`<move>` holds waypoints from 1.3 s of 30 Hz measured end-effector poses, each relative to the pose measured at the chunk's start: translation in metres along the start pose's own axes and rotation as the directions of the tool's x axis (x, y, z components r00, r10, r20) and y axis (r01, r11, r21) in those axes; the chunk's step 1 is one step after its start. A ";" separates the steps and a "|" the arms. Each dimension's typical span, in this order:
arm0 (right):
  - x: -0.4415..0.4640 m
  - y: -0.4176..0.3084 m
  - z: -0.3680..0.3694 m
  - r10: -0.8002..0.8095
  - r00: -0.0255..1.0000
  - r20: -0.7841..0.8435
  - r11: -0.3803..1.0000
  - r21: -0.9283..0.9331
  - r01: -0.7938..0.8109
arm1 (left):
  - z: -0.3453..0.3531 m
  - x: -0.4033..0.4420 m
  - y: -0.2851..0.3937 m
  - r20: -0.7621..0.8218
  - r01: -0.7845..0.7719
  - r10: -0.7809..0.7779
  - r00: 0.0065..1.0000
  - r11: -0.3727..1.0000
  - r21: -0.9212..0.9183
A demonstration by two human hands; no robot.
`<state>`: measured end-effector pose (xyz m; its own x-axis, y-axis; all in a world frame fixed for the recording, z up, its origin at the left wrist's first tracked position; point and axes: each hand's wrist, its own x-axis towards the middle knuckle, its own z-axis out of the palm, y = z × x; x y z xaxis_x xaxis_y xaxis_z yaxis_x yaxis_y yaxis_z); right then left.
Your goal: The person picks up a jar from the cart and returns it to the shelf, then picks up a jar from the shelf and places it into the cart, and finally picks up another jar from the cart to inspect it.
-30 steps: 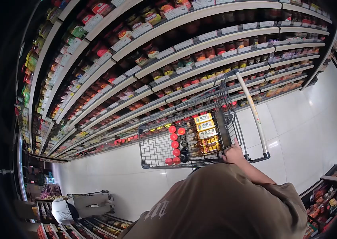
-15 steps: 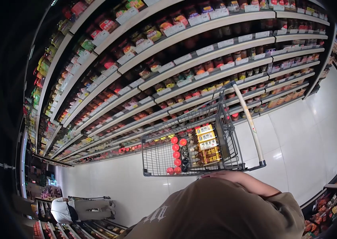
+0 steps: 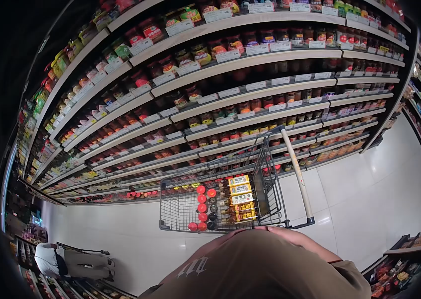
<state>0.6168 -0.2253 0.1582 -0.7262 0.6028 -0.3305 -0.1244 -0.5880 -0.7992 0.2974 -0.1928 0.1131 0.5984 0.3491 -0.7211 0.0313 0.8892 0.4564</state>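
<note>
Cart (image 3: 162, 219): just beyond shirt (image 3: 250, 264), alongside stocked shelves (image 3: 270, 58)
Loaded: yellow-label btls (image 3: 242, 199), red-cap items (image 3: 202, 198), black-cap items (image 3: 212, 217), already in cart
More to add: can't tell; nothing seen midway
L hand (image 3: 231, 234) & R hand (image 3: 276, 230): nr cart side, mostly hidden; grip can't tell

Long shelves (image 3: 255, 61) full of jars (image 3: 202, 54) stand on the far side, with white price tags (image 3: 229, 92) in front. The pale floor (image 3: 375, 199) is shiny. On the left is a person (image 3: 68, 263) in a white top (image 3: 46, 260) and grey pants (image 3: 86, 265).
</note>
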 end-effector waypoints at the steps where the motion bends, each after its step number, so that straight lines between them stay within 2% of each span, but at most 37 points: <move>1: -0.003 -0.002 0.001 0.004 1.000 -0.009 1.000 -0.008 -0.004 | 0.001 0.001 0.001 0.017 0.000 -0.001 1.000 1.000 0.004; 5: -0.005 0.011 -0.005 0.015 0.998 -0.063 1.000 0.019 -0.014 | 0.002 0.009 0.006 0.080 0.004 -0.004 0.997 1.000 0.003; 10: 0.000 0.021 -0.007 0.077 0.991 -0.112 0.967 0.250 -0.047 | 0.005 0.012 0.014 0.138 -0.004 0.003 0.990 1.000 0.002; 14: 0.000 0.009 0.002 0.096 0.980 -0.174 0.969 0.242 -0.051 | 0.010 0.007 0.021 0.183 -0.018 0.020 0.983 1.000 -0.012; 16: 0.011 0.026 -0.011 0.098 0.981 -0.166 0.971 0.232 -0.058 | 0.015 0.003 0.027 0.187 -0.012 0.014 0.982 1.000 -0.011; 17: 0.015 0.037 -0.018 0.094 0.982 -0.163 0.973 0.226 -0.056 | 0.011 0.006 0.028 0.148 0.046 -0.043 0.988 0.999 -0.019; 20: 0.021 0.036 -0.016 0.155 0.977 -0.143 0.938 0.331 -0.100 | -0.073 0.081 -0.025 0.157 0.020 -0.024 0.987 1.000 0.023; 27: 0.037 0.021 0.001 0.208 0.960 -0.190 0.909 0.401 -0.117 | -0.048 0.041 0.004 0.144 0.013 -0.016 0.989 1.000 0.016; 29: 0.047 0.025 -0.002 0.381 0.896 -0.228 0.842 0.487 -0.235 | -0.053 0.039 0.006 0.136 0.011 -0.014 0.991 1.000 0.022; 30: 0.051 0.016 0.004 0.380 0.897 -0.227 0.843 0.483 -0.235 | -0.056 0.038 0.008 0.127 0.006 -0.009 0.992 1.000 0.024; 33: 0.065 -0.010 0.021 0.381 0.838 -0.390 0.911 0.314 -0.268 | -0.067 0.034 0.013 0.105 -0.003 -0.001 0.994 0.999 0.036; 37: 0.094 0.022 0.009 0.427 0.813 -0.397 0.893 0.326 -0.310 | -0.086 0.029 0.018 0.071 -0.012 0.007 0.997 0.998 0.068; 39: 0.112 0.040 0.005 0.304 0.904 -0.302 0.908 0.378 -0.179 | -0.099 0.028 0.020 0.045 -0.019 0.015 0.999 0.995 0.101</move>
<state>0.5274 -0.1840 0.0914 -0.4897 0.5291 -0.6930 -0.2390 -0.8459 -0.4769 0.2354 -0.1358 0.0509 0.6339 0.3486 -0.6904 0.1002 0.8481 0.5202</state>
